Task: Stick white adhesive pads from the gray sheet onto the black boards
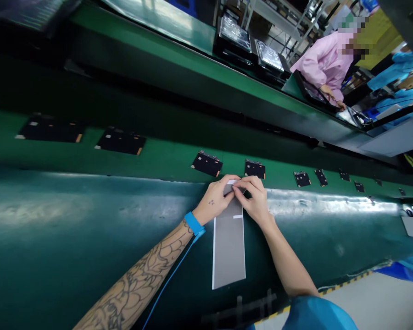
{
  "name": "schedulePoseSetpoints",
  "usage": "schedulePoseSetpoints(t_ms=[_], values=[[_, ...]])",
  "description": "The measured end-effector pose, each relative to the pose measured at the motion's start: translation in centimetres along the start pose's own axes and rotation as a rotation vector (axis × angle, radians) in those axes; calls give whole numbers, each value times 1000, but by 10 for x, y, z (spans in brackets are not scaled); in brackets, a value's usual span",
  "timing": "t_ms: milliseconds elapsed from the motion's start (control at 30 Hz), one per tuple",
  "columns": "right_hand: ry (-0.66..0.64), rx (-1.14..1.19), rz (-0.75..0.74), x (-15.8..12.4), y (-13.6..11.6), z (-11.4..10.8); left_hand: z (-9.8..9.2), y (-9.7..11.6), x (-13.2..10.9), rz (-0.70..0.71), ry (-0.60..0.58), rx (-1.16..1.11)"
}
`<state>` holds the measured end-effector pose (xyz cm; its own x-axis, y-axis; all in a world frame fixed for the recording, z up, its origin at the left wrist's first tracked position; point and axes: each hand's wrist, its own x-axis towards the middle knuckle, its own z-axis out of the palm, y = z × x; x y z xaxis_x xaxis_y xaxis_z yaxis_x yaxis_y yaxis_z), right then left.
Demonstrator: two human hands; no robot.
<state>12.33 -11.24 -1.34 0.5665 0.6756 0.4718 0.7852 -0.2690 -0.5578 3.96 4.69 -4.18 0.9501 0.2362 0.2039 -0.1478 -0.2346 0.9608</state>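
Observation:
A long grey sheet (229, 252) with white edges lies on the green bench in front of me. My left hand (215, 199), with a blue wrist strap (194, 223) above it, has its fingers closed on the far end of the sheet. Beside it, my right hand (254, 197) pinches at the same end, its fingertips close to the left ones. What lies between the right fingertips is too small to make out. Just beyond my hands are two black boards, one (207, 163) to the left and one (255, 169) to the right.
More black boards lie along the green strip (172, 160), two at the left (51, 129) (121, 141) and several at the right. A raised ledge runs behind it. Across it, a person in pink (325, 59) handles a device. Black trays (234, 34) stand on the far bench.

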Motion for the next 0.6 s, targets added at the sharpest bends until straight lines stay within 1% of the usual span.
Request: schedulePoseSetpoints(t_ms=[133,267,400,500,600], values=[[-52,24,49,4,-4,1,0,-1,0,12,-2,23],[-119,38,73,3,-4,1,-1,0,0,2,-1,37],[-169,174,66,2,0,-7,-2,0,-1,-14,-8,42],[-169,292,120,9,19,-26,-2,0,-2,-20,-10,79],[-111,299,271,23,60,-56,-2,-1,-2,-32,-18,107]])
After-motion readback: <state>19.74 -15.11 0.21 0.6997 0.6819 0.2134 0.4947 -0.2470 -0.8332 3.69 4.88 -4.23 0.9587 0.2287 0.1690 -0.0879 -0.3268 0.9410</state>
